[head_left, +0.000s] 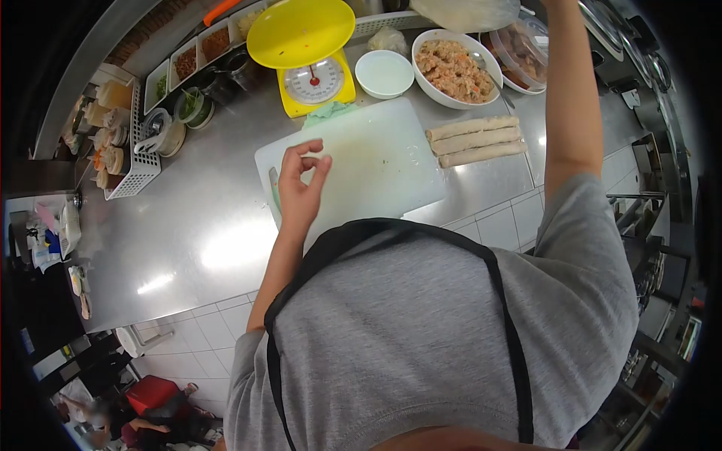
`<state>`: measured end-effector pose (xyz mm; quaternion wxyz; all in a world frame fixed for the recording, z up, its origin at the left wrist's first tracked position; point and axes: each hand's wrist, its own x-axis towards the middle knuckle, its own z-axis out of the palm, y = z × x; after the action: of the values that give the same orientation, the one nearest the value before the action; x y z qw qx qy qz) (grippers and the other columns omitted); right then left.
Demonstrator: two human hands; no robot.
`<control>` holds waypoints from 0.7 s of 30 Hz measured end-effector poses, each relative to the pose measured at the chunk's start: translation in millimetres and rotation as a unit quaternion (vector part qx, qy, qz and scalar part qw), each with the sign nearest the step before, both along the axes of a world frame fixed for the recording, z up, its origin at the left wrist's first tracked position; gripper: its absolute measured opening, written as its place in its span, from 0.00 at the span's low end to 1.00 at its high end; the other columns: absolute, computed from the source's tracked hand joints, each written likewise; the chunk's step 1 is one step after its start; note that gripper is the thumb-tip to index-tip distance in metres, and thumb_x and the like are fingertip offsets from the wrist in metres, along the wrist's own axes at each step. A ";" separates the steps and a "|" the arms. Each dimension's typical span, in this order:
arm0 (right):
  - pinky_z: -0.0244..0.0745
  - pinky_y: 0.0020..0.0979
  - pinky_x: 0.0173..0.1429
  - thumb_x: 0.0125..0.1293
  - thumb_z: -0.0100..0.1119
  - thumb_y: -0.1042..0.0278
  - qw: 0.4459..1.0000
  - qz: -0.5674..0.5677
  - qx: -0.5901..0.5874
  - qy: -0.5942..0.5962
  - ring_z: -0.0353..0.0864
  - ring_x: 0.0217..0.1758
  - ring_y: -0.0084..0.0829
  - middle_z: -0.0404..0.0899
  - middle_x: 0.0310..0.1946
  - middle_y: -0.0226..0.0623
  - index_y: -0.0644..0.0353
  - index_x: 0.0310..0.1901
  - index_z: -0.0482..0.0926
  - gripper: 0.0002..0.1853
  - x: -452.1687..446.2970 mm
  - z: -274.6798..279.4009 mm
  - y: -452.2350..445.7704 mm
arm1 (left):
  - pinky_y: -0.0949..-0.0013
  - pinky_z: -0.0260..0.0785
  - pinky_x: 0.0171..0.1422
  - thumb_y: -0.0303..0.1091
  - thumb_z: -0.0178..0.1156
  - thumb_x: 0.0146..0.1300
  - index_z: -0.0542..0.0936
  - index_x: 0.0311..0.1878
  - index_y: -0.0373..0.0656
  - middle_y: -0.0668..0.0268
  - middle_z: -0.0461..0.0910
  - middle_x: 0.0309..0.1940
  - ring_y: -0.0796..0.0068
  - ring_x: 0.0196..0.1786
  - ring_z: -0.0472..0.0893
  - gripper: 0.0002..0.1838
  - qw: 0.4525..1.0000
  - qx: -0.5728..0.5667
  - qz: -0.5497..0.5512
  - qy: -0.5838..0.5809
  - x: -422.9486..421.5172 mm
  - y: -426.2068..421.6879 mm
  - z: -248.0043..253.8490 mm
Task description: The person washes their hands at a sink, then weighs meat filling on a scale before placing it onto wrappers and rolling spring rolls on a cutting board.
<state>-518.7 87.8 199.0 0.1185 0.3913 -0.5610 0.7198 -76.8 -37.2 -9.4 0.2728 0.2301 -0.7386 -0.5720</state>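
Observation:
My left hand (302, 184) hovers over the left part of a white cutting board (376, 165), its fingers curled but apart and holding nothing. My right arm reaches up past the top edge of the view, so the right hand is out of sight. Several pale dough rolls (477, 140) lie side by side on the steel counter, right of the board. Behind them stands a white bowl of minced filling (455, 71) with a spoon in it. A smaller pale bowl (384, 74) sits to its left, beside a yellow scale (314, 81) with a yellow pan.
At the left, a white basket (139, 161) holds several containers. Trays of chopped ingredients (199, 54) line the back. A clear-lidded container (524, 51) stands at the back right, near a plastic bag (466, 11). People (143, 425) are visible at the lower left, beyond the counter.

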 end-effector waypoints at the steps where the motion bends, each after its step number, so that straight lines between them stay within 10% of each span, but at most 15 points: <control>1: 0.69 0.28 0.56 0.63 0.57 0.60 0.991 0.125 0.027 -0.025 0.76 0.51 0.29 0.75 0.52 0.37 0.67 0.60 0.67 0.27 35.8 7.5 9.2 | 0.72 0.66 0.49 0.33 0.59 0.62 0.74 0.50 0.41 0.64 0.74 0.44 0.78 0.40 0.75 0.15 1.000 0.001 0.002 -0.001 -2.7 -1.2 3.7; 3: 0.70 0.27 0.55 0.63 0.57 0.60 0.965 0.251 0.055 -0.054 0.75 0.51 0.27 0.76 0.51 0.35 0.66 0.59 0.68 0.25 92.7 7.0 24.8 | 0.68 0.67 0.50 0.44 0.52 0.67 0.68 0.56 0.42 0.63 0.73 0.47 0.75 0.42 0.75 0.20 0.956 0.287 -0.007 0.065 -5.6 -2.0 18.1; 7: 0.71 0.19 0.47 0.65 0.55 0.63 0.926 0.329 0.184 -0.036 0.75 0.46 0.17 0.77 0.45 0.28 0.61 0.55 0.72 0.18 178.9 -32.6 30.2 | 0.57 0.70 0.55 0.66 0.36 0.65 0.60 0.63 0.43 0.56 0.68 0.57 0.59 0.56 0.73 0.36 0.856 0.495 -0.139 0.052 0.1 -0.8 39.5; 9: 0.69 0.22 0.44 0.67 0.53 0.61 0.846 0.357 0.385 -0.091 0.73 0.40 0.17 0.77 0.42 0.26 0.60 0.50 0.73 0.15 175.5 -59.8 23.4 | 0.51 0.67 0.60 0.72 0.31 0.61 0.57 0.66 0.40 0.53 0.63 0.64 0.55 0.63 0.68 0.45 0.847 0.506 -0.162 0.022 -1.5 4.8 39.6; 13: 0.67 0.23 0.41 0.67 0.53 0.60 0.830 0.395 0.394 0.013 0.71 0.37 0.18 0.76 0.37 0.25 0.61 0.44 0.74 0.12 219.6 -61.3 4.3 | 0.57 0.67 0.61 0.73 0.29 0.61 0.51 0.71 0.46 0.57 0.59 0.67 0.60 0.63 0.68 0.46 0.773 0.594 -0.214 0.057 -7.0 18.6 47.7; 15: 0.67 0.23 0.39 0.65 0.55 0.64 0.830 0.287 0.398 0.265 0.72 0.35 0.19 0.75 0.32 0.27 0.62 0.38 0.73 0.09 234.0 -48.8 6.3 | 0.61 0.65 0.62 0.64 0.39 0.66 0.54 0.69 0.45 0.58 0.62 0.65 0.62 0.63 0.68 0.38 0.773 0.577 -0.215 0.156 -10.2 15.2 53.1; 16: 0.72 0.32 0.48 0.59 0.58 0.69 0.851 0.308 0.395 0.159 0.77 0.45 0.36 0.76 0.41 0.37 0.57 0.46 0.77 0.13 241.5 -49.2 9.3 | 0.61 0.65 0.62 0.64 0.39 0.66 0.54 0.69 0.45 0.58 0.62 0.65 0.62 0.63 0.68 0.38 0.774 0.576 -0.211 0.159 -8.9 14.4 56.2; 18: 0.71 0.30 0.48 0.60 0.56 0.72 0.837 0.315 0.382 0.232 0.76 0.45 0.34 0.76 0.41 0.36 0.57 0.46 0.77 0.11 264.6 -48.8 17.3 | 0.63 0.63 0.64 0.43 0.52 0.67 0.66 0.62 0.42 0.59 0.67 0.61 0.66 0.62 0.69 0.24 0.933 0.314 -0.099 0.145 -4.2 11.3 59.2; 21: 0.71 0.30 0.51 0.60 0.58 0.69 0.788 0.338 0.407 0.315 0.77 0.47 0.33 0.76 0.43 0.36 0.55 0.47 0.78 0.12 286.7 -85.2 30.5 | 0.64 0.62 0.64 0.24 0.57 0.59 0.76 0.49 0.39 0.62 0.71 0.58 0.69 0.62 0.69 0.13 0.967 0.158 -0.178 0.091 14.1 -27.3 36.6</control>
<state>-232.0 118.3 113.8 -0.1326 0.7726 -0.5656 0.2561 -62.7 -64.5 27.2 0.1933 0.0822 -0.6397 -0.7394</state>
